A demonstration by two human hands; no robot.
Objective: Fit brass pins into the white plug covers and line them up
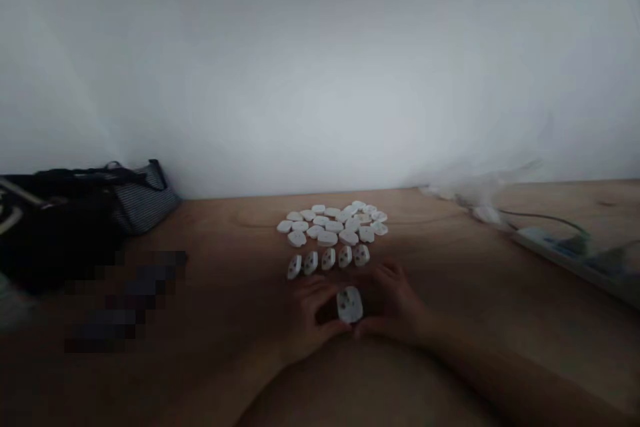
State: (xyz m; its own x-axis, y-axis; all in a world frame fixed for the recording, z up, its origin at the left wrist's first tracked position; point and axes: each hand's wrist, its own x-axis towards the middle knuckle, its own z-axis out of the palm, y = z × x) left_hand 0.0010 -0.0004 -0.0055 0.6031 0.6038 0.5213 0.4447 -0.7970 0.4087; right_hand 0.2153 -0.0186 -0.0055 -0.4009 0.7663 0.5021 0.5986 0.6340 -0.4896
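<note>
Low in the middle of the head view, a white plug socket piece (349,305) with dark holes faces me between my two hands. My left hand (313,312) curls in at its left side, with fingertips at the upper left edge and thumb under its lower edge. My right hand (397,303) is bent around from the right, its thumb at the lower edge; its fingers are dim and blurred. Just beyond stands a row of several similar pieces (328,259) on edge. Behind that row, a cluster of several white pieces (327,238) lies flat on the wooden table (240,267).
A black bag (60,220) and a striped grey pouch (143,200) sit at the left by the wall. A pixelated dark object (127,300) lies nearer. On the right are a power strip (555,250) with a cable and some crumpled clear plastic (483,200).
</note>
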